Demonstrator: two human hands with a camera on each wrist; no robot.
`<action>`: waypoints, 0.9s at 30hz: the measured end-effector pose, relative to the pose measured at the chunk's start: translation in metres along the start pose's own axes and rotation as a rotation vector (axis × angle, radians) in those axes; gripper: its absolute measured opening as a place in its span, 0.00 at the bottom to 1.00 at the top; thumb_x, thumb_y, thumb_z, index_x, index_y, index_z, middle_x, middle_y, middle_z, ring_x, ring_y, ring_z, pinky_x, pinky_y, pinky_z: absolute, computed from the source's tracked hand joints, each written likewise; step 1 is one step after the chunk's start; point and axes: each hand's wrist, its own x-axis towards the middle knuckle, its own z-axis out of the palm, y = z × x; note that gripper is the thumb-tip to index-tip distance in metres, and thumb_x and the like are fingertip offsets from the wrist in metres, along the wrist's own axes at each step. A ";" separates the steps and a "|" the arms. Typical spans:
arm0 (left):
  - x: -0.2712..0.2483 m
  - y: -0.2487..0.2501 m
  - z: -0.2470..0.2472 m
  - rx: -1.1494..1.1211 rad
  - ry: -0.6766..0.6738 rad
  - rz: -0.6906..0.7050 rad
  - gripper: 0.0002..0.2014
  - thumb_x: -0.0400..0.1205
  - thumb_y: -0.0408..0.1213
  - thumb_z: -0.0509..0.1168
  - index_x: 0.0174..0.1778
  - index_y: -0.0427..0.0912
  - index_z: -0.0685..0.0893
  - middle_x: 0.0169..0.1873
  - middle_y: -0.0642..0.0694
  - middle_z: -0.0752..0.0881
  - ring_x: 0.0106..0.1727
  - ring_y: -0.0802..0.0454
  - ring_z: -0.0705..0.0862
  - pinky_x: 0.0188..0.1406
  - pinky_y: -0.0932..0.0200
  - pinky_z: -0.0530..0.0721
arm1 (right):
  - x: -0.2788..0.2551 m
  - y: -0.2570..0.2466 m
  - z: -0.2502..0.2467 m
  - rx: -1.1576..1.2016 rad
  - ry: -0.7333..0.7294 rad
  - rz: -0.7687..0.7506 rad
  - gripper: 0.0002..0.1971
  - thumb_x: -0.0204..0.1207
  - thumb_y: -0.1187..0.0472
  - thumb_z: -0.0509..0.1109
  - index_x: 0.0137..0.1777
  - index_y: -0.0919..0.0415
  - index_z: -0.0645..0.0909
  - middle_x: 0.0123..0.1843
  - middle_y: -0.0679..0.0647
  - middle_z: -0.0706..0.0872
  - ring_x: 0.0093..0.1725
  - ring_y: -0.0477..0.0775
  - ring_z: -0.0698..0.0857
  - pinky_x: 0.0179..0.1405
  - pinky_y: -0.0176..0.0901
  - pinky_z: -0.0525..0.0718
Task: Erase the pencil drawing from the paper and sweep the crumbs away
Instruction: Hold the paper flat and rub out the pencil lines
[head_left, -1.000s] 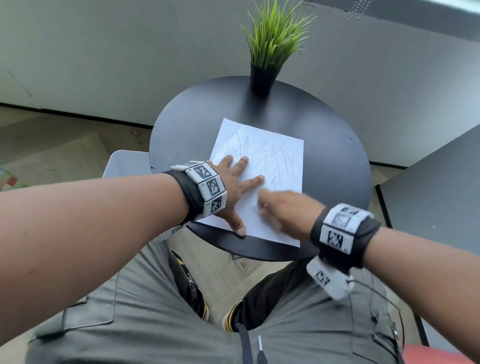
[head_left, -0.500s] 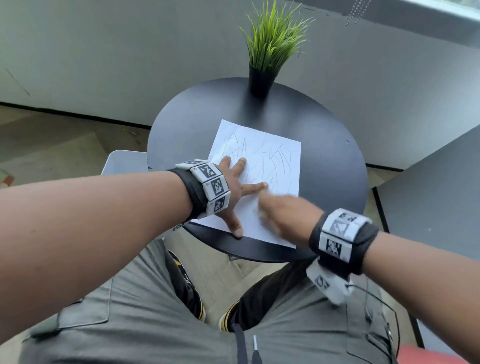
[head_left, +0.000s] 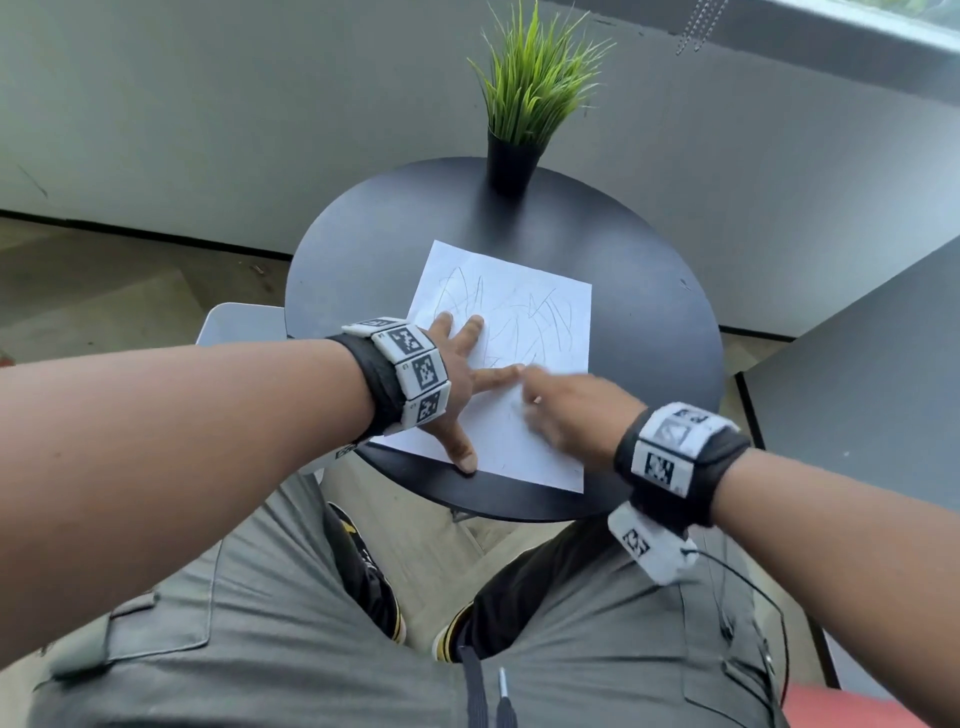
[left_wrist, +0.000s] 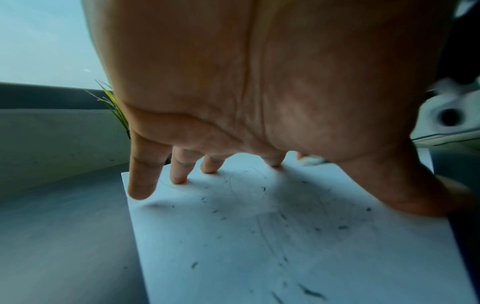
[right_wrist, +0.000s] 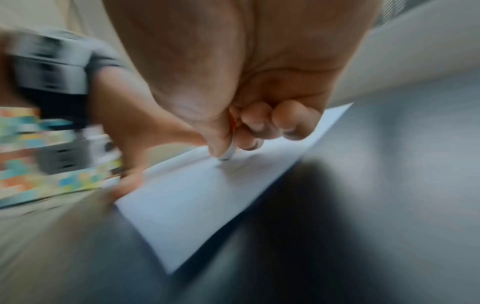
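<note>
**Rubbing out the scribble, sheet pinned flat**

Head view. My left hand (head_left: 457, 374) lies spread and flat on the paper (head_left: 524, 415), fingers straight, thumb reaching down to the near edge at 6 o'clock. That spread is there to stop the sheet sliding or buckling under the rubbing. My right hand (head_left: 566, 415) is curled, working just beside the left forefinger, blurred with motion. The paper sits on the round black table (head_left: 649, 322), toward the near rim. Pencil lines (head_left: 535, 317) show across the far half, at 12 o'clock from my hands; the near half looks mostly clean. I judge roughly half the erasing is left. A potted grass plant (head_left: 511, 156) stands at the table's 12 o'clock edge, well apart from the sheet, not in my way.

Left wrist view. 4 fingertips (left_wrist: 179, 179) press the sheet. Dark crumbs (left_wrist: 309, 291) are scattered over the paper, unswept.

Right wrist view. Thumb and curled fingers pinch a small white eraser (right_wrist: 228, 153), its tip touching the paper. Heavy blur; I cannot tell the eraser's full shape.

What stands in the way: my own left forefinger, lying close to the rubbing patch.
</note>
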 end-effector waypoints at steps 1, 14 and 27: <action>0.000 0.000 0.000 -0.002 0.009 0.003 0.65 0.56 0.85 0.67 0.79 0.78 0.31 0.86 0.38 0.31 0.85 0.26 0.39 0.78 0.21 0.59 | 0.005 0.010 -0.006 0.034 0.041 0.078 0.10 0.85 0.49 0.57 0.58 0.55 0.69 0.53 0.60 0.83 0.47 0.63 0.81 0.50 0.55 0.82; -0.002 0.002 0.017 -0.058 0.177 0.058 0.58 0.60 0.85 0.62 0.83 0.69 0.47 0.88 0.40 0.43 0.85 0.31 0.49 0.80 0.33 0.62 | -0.021 -0.014 0.008 -0.104 -0.097 -0.223 0.06 0.81 0.61 0.59 0.53 0.50 0.65 0.47 0.46 0.78 0.46 0.58 0.78 0.46 0.55 0.81; 0.002 0.002 0.002 -0.133 0.056 0.028 0.60 0.59 0.77 0.74 0.81 0.77 0.43 0.87 0.41 0.39 0.85 0.29 0.44 0.76 0.26 0.67 | -0.002 0.014 -0.003 0.002 0.062 0.021 0.10 0.87 0.50 0.55 0.59 0.55 0.67 0.51 0.53 0.81 0.49 0.63 0.80 0.48 0.52 0.78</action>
